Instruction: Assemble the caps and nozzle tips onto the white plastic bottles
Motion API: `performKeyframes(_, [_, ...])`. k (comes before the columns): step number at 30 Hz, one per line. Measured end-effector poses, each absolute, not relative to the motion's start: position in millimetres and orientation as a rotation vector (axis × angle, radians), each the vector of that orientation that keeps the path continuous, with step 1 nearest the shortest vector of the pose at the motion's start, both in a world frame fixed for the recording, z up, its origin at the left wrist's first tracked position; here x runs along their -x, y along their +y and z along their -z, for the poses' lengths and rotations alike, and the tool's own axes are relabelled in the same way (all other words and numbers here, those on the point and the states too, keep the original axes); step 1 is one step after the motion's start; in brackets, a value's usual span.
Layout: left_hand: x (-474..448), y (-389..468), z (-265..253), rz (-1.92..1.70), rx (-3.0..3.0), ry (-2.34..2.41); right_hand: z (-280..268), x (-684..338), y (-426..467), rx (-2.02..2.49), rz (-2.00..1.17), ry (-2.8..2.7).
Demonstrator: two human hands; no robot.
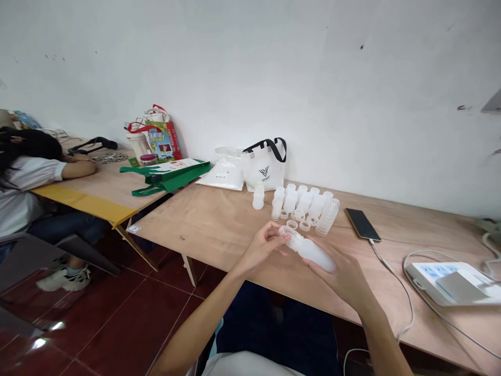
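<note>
Right fingers wrap, left fingers pinch bottle.

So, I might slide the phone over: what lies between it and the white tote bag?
In the head view, a row of translucent bottles and a clear ridged stack come between the phone and the white tote bag.

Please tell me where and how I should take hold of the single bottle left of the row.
Probably around the body of the single bottle, coming from the near left: it stands upright, the white bag is behind it, and the row of bottles is to its right.
</note>
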State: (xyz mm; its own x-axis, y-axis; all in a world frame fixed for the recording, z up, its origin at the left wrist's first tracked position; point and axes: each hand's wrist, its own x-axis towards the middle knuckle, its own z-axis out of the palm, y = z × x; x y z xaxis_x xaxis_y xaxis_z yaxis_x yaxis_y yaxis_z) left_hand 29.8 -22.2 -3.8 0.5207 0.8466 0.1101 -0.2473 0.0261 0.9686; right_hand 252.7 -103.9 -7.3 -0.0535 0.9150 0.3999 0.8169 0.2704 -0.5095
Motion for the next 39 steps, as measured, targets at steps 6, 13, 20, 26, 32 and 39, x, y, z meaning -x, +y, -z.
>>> performKeyframes(6, [-25.4, -24.6, -3.4, -0.933, -1.245, 0.566, 14.1, -246.5, -103.8, 1.283, 0.451, -1.949])
performKeyframes(13, [-26.6, -30.2, -5.4, -1.004, -1.287, 0.544, 16.7, -239.0, -101.7, 1.229, 0.345, -1.885])
performKeyframes(20, [-21.0, -30.1, -6.9, -0.906, -1.434, 0.518, 4.4, -247.3, -108.5, 1.414, -0.446, -1.732])
performKeyframes(26, [-19.6, -34.2, -11.6, -0.860, -1.524, 0.514, -4.9, -250.7, -107.1, 1.407, -1.040, -1.542])
performKeyframes(32, [-15.6, -30.9, -9.3, -0.845, -1.520, 0.524, -1.7, -244.6, -107.8, 1.282, -1.351, -1.382])
performKeyframes(39, [-14.1, -27.3, -10.8, -0.871, -1.531, 0.540, -1.1, -226.3, -107.3, 1.289, -1.243, -1.378])
